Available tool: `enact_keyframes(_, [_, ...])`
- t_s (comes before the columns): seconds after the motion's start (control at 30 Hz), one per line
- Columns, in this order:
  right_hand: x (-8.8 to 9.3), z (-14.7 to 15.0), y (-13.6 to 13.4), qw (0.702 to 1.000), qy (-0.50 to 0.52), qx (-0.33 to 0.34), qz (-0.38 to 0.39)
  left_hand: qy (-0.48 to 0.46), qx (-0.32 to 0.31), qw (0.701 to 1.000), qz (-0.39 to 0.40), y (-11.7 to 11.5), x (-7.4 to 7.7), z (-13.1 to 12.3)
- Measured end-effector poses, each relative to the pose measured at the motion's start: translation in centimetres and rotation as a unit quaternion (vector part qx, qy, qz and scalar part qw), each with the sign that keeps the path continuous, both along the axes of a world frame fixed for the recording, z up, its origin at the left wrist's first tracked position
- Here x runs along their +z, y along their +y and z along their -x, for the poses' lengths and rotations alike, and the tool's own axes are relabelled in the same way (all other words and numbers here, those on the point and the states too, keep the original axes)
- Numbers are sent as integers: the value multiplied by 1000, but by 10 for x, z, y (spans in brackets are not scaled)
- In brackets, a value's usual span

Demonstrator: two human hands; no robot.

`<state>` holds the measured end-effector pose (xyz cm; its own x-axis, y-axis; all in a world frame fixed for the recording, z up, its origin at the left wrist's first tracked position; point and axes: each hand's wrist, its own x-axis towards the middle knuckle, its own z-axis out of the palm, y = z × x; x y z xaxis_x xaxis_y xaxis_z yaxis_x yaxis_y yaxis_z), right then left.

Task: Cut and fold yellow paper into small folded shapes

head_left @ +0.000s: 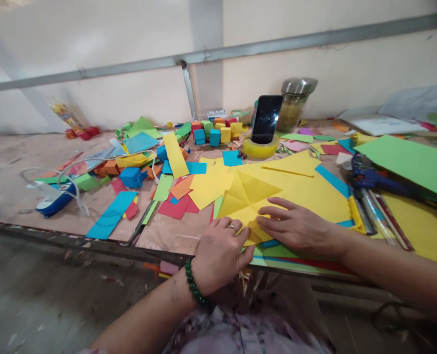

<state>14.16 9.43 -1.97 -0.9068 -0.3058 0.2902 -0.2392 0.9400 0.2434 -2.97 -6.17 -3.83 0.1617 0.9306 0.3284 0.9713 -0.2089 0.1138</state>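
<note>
A creased yellow paper square (246,196) lies on a stack of yellow sheets near the table's front edge. My left hand (220,253), with a ring and a green bead bracelet, curls its fingers and pinches the paper's near corner. My right hand (296,226) lies flat on the same piece, fingers stretched out to the left, pressing the fold down. The near corner of the paper is hidden under both hands.
A phone (265,119) leans in a yellow tape roll (260,147), with a jar (294,101) behind. Colored paper cubes (214,132) and scraps litter the table (12,167). A blue glue gun (369,177), pens (373,214) and a green sheet (414,164) lie right. A white cable (71,189) lies left.
</note>
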Motion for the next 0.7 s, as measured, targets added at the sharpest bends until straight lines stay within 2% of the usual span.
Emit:
enact_keyframes(0.27, [-8,-28,27,998,5,-45,35,-10,4,999,36,-1,0,0])
enact_keyframes(0.43, [-11,-43,37,996,-4,-76,42,6,0,999,50,1,8,-1])
enact_keyframes(0.57, [-2,-38,34,992,4,-106,73,36,-38,996,69,12,14,-5])
enact_keyframes(0.7, [-2,-18,13,991,14,-102,81,54,-53,994,75,26,13,-13])
